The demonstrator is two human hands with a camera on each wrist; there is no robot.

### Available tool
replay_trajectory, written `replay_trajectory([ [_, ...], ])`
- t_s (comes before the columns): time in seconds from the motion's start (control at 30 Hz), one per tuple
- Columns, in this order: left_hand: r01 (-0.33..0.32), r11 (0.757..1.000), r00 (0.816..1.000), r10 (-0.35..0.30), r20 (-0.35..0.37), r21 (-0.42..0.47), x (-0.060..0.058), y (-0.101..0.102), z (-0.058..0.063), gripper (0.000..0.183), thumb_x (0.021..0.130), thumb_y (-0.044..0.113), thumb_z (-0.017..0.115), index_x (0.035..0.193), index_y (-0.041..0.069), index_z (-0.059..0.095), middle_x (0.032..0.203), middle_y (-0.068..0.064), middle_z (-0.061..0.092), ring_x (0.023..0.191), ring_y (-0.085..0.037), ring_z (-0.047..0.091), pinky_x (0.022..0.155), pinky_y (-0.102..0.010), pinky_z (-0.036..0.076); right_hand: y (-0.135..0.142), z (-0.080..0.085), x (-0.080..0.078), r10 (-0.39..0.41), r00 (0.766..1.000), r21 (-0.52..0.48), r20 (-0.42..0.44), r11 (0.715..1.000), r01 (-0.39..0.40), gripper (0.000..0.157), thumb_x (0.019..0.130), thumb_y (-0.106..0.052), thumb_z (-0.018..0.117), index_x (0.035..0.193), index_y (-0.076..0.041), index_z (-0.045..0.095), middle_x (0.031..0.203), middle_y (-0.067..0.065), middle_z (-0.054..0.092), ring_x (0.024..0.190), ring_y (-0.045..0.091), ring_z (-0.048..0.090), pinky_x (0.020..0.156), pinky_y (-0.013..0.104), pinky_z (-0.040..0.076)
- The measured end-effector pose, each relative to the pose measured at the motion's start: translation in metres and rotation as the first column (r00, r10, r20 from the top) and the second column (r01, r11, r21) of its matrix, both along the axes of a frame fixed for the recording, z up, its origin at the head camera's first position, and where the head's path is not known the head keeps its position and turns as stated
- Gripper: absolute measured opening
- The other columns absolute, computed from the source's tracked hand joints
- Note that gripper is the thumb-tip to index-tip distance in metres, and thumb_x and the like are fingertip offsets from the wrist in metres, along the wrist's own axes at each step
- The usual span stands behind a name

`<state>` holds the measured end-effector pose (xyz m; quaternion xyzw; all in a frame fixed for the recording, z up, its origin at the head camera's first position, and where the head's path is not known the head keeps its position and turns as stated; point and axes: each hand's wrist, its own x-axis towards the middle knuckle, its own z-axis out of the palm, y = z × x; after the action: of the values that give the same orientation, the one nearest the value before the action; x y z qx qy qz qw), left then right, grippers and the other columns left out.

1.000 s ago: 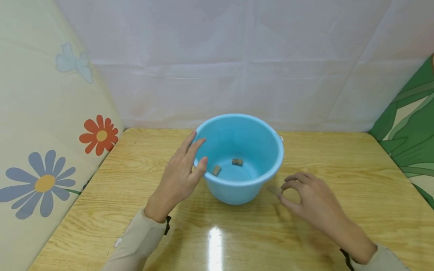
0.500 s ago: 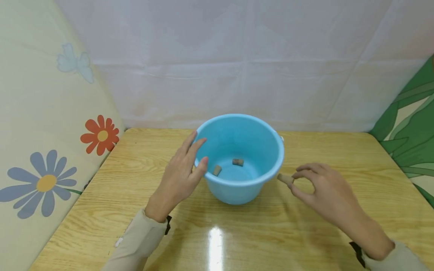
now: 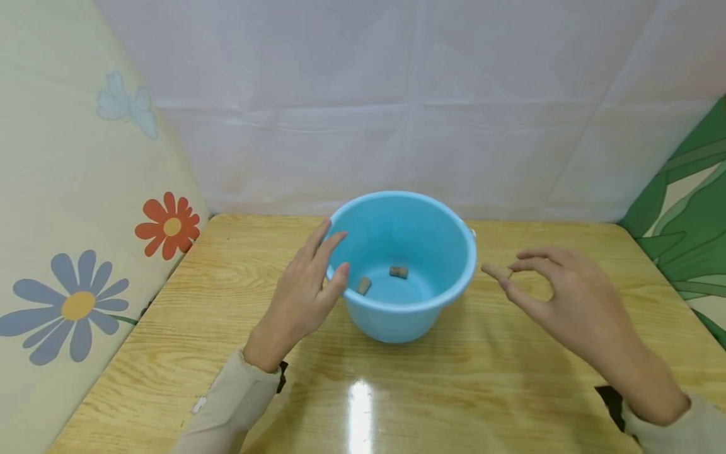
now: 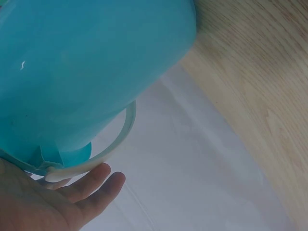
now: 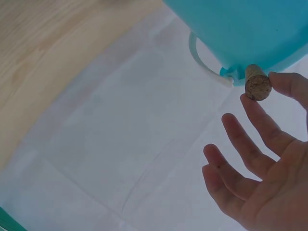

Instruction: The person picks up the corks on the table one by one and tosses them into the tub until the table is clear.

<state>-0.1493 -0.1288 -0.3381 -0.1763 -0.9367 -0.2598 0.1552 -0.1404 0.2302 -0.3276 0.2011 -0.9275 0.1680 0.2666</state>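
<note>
A pale blue bucket [image 3: 409,325] stands upright mid-table, with two corks [image 3: 399,272] lying apart on its bottom. My left hand [image 3: 297,290] rests at the bucket's left rim, fingers spread and fairly straight. In the left wrist view, its fingertips [image 4: 115,180] lie by the pivot of the white handle [image 4: 120,137]; the thumb is hidden there. Right of the bucket, my right hand [image 3: 573,302] pinches another cork [image 3: 496,271] between thumb and index finger, held above the table. The right wrist view shows that cork's round end [image 5: 258,87], with the other fingers loosely bent.
The wood-grain table [image 3: 510,378] ends at a white cloth backdrop [image 3: 295,157]. Flower-printed panel [image 3: 85,189] closes the left side, and a green leaf-printed panel [image 3: 692,233] the right.
My right hand has moved right and farther back with the cork, away from the bucket. The left hand, the bucket and the corks inside have stayed in place.
</note>
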Motion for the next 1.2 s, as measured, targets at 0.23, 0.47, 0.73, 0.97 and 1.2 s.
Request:
replay_trajectory([
  [0.23,0.000,1.000,1.000,0.000,0.006,0.000,0.000,0.000,-0.001,0.054,0.103,0.041,0.037,0.153,0.019,0.039,0.166,-0.006,0.020,0.143,-0.037,0.039,0.100,-0.062,0.045,-0.002,0.009,-0.003,0.013,0.999,-0.044,-0.036,0.999,-0.015,0.027,0.078,-0.022,0.081,0.096,-0.002,0.077,0.107,0.019,0.071,0.101,0.042,0.063,0.083,0.060,0.047],
  [0.47,0.002,1.000,1.000,-0.002,-0.003,0.004,0.000,-0.001,-0.001,0.054,0.103,0.041,0.037,0.153,0.019,0.039,0.165,-0.010,0.022,0.142,-0.038,0.040,0.099,-0.062,0.045,-0.008,0.015,-0.003,0.026,0.998,-0.057,-0.055,0.998,-0.029,0.030,0.079,-0.022,0.081,0.099,-0.001,0.076,0.111,0.019,0.070,0.105,0.041,0.062,0.086,0.060,0.047],
  [0.73,-0.001,1.000,1.000,0.001,-0.002,-0.001,0.000,-0.001,-0.001,0.054,0.103,0.041,0.037,0.152,0.019,0.039,0.166,-0.006,0.020,0.143,-0.037,0.040,0.099,-0.062,0.045,-0.019,0.018,-0.004,0.069,0.994,-0.082,-0.084,0.994,-0.076,0.031,0.078,-0.019,0.081,0.102,0.000,0.075,0.112,0.018,0.071,0.106,0.039,0.062,0.088,0.058,0.047],
  [0.97,-0.001,1.000,1.000,0.001,-0.001,0.002,0.000,-0.001,-0.002,0.054,0.103,0.041,0.037,0.153,0.019,0.039,0.166,-0.007,0.020,0.142,-0.037,0.040,0.099,-0.061,0.045,-0.031,0.016,-0.006,0.130,0.983,-0.085,-0.133,0.986,-0.142,0.031,0.076,-0.017,0.082,0.101,0.000,0.075,0.108,0.016,0.071,0.103,0.038,0.063,0.086,0.054,0.049],
  [1.2,-0.001,1.000,1.000,0.001,-0.008,0.001,0.000,0.000,-0.001,0.054,0.103,0.040,0.038,0.152,0.019,0.040,0.165,-0.008,0.022,0.142,-0.037,0.040,0.100,-0.061,0.045,-0.040,0.015,-0.008,0.142,0.980,-0.097,-0.137,0.983,-0.156,0.034,0.076,-0.018,0.083,0.103,0.001,0.075,0.109,0.015,0.071,0.103,0.037,0.064,0.084,0.052,0.050],
])
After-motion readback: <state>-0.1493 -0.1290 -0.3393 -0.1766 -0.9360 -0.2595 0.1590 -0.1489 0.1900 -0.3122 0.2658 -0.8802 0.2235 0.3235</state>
